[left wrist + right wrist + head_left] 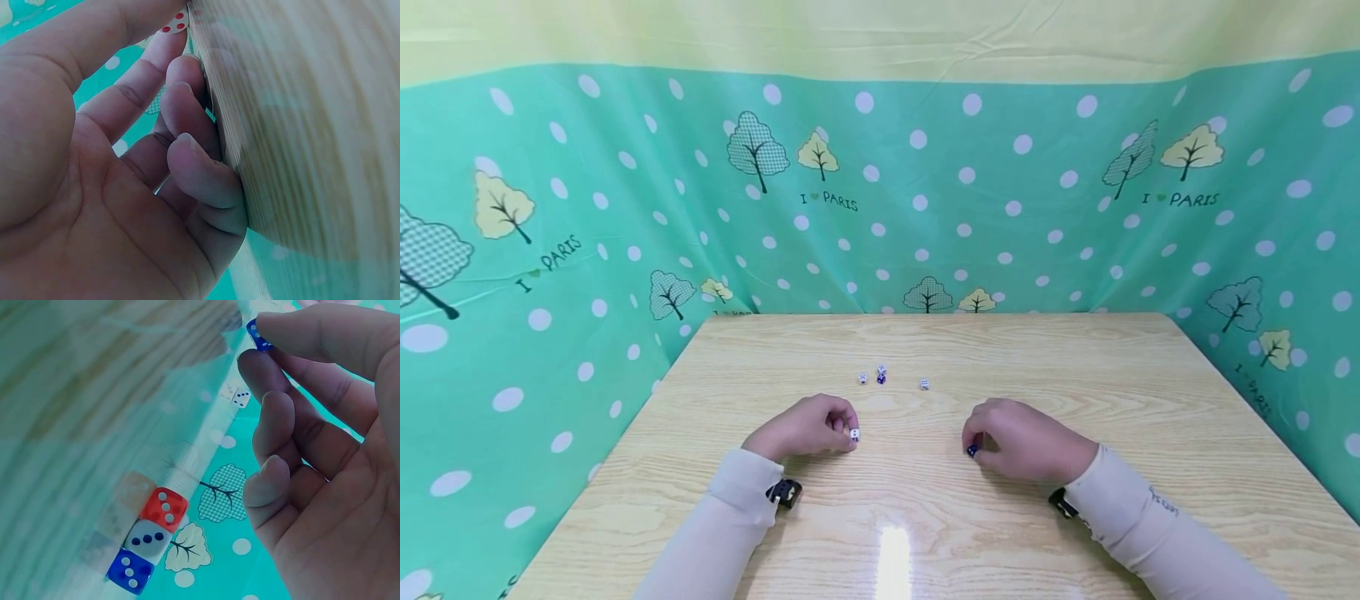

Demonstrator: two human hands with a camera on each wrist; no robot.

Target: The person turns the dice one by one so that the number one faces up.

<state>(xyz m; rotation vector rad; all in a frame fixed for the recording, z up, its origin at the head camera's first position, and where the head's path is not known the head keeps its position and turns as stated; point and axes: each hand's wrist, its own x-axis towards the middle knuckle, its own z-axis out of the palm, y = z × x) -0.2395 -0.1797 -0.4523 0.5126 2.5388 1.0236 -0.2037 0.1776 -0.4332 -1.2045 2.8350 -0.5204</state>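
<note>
Near the middle of the table, my left hand [812, 427] pinches a white die [854, 434] between thumb and forefinger. Red pips show on this white die [177, 24] in the left wrist view. Across from it, my right hand [1026, 437] holds a blue die [972, 450] at its fingertips, low over the tabletop; the blue die [258, 334] has white pips. Beyond the hands lie a white die [862, 378], another white die [882, 369] close to a blue die [882, 379], and a separate white die [924, 384].
In the right wrist view, a red die [165, 509], a white die [149, 540] and a blue die [130, 571] form a touching row; the head view does not show this row. Polka-dot curtains [917, 183] border the wooden table [895, 492] at back and sides.
</note>
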